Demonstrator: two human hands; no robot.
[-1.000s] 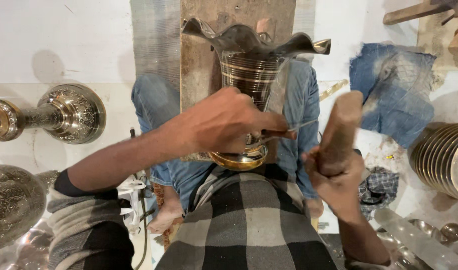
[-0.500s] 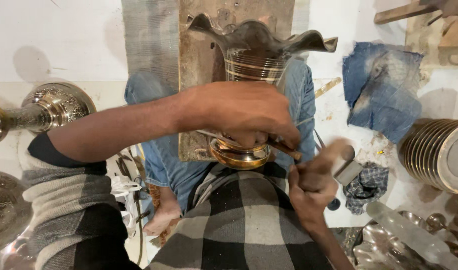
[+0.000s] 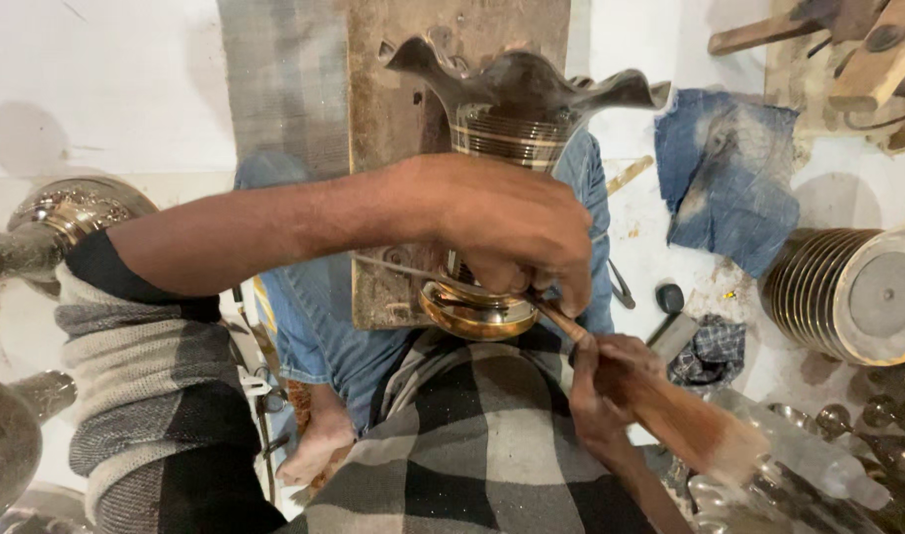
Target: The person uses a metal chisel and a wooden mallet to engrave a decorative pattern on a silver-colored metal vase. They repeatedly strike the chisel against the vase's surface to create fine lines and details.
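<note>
A metal vase (image 3: 517,109) lies on the person's lap over the blue jeans, just right of frame centre. Its long axis runs roughly 12 to 6 o'clock: the wavy flared mouth points toward 12, against a worn wooden board (image 3: 403,119), and the brass-coloured round foot (image 3: 477,311) points toward 6, toward the body.

The left hand (image 3: 512,232) reaches in from 9 o'clock and lies across the lower vase body, fingers curled together around a thin chisel-like tool (image 3: 556,314) at the 4 o'clock edge of the foot; whether the tip touches the metal cannot be told.

The right hand (image 3: 606,386), at 5 o'clock from the foot, is clamped on a wooden mallet (image 3: 690,420). The mallet's long axis runs 10 to 4 o'clock, and its upper end sits at the tool's end.

Against the frame one second ago: the mallet was raised, near upright and well apart from the tool; now it is low and down at the tool. The left forearm now crosses more of the frame. Vase orientation is unchanged.

Surroundings: blue cloth (image 3: 729,173) at 2 o'clock, stacked metal plates (image 3: 848,292) at 3 o'clock, an ornate metal vessel (image 3: 62,222) at 9 o'clock.
</note>
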